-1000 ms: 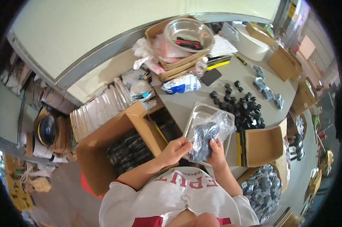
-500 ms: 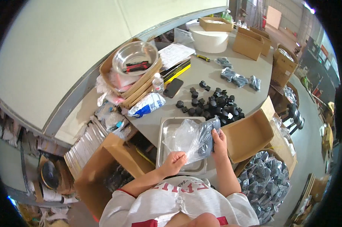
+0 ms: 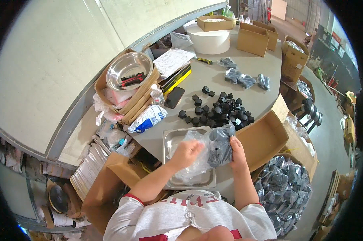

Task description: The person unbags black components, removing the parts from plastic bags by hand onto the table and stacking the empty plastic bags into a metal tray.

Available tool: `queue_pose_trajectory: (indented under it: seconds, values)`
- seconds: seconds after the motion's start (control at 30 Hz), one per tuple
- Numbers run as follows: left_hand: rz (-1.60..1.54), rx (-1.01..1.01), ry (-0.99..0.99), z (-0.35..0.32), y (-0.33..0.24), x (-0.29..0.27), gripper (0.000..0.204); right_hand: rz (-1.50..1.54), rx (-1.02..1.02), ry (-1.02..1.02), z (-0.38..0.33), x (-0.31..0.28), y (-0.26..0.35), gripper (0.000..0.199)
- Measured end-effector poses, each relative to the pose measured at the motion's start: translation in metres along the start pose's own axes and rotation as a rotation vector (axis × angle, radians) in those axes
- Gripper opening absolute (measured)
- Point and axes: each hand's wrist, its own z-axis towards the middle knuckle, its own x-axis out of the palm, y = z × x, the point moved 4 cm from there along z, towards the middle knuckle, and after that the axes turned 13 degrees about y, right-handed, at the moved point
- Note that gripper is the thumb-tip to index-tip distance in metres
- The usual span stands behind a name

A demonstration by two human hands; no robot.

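Note:
A clear plastic bag with black parts (image 3: 220, 149) inside is held upright in my right hand (image 3: 237, 151). The thumb lies along its side and the other fingers are mostly hidden behind. My left hand (image 3: 187, 153), fingers curled in, is closed on the loose clear plastic (image 3: 195, 165) beside the filled bag; its fingertips are a little blurred. Both hands are over a shallow metal tray (image 3: 166, 149). Just beyond the bag is a heap of small black round-topped parts (image 3: 225, 110) on the grey table (image 3: 205, 76).
An open cardboard box (image 3: 265, 136) is at my right, above a carton of bagged black parts (image 3: 283, 193). On the left are a blue-and-white packet (image 3: 148, 119), a phone (image 3: 174, 97), a bottle (image 3: 157, 94) and a steel bowl (image 3: 127, 66). Several bagged parts (image 3: 245, 81) lie farther off.
My left hand has moved up from the bag's lower edge to beside its middle. The filled bag has turned more toward me in my right hand. The whole view has shifted slightly.

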Motion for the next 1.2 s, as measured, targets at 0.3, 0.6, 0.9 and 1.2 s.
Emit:
queue_pose_trajectory:
  seconds: [0.3,0.6,0.9,1.2]
  values:
    - [-0.446,-0.234,-0.251,0.027,0.081,-0.015,0.022,-0.503,-0.244,-0.316,0.081,-0.043,0.078,0.029]
    - [-0.277,-0.322,-0.186,-0.076,0.098,-0.023,0.018,-1.721,-0.111,-0.545,0.126,-0.08,0.102,0.034]
    - [-0.104,-0.416,-0.762,-0.217,0.114,-0.071,0.011,-1.985,-0.484,-0.74,0.126,-0.058,0.136,0.031]
    - [0.152,-0.514,-1.467,-0.383,0.201,-0.05,0.02,-1.63,-0.48,-0.198,0.076,0.034,0.008,0.024]
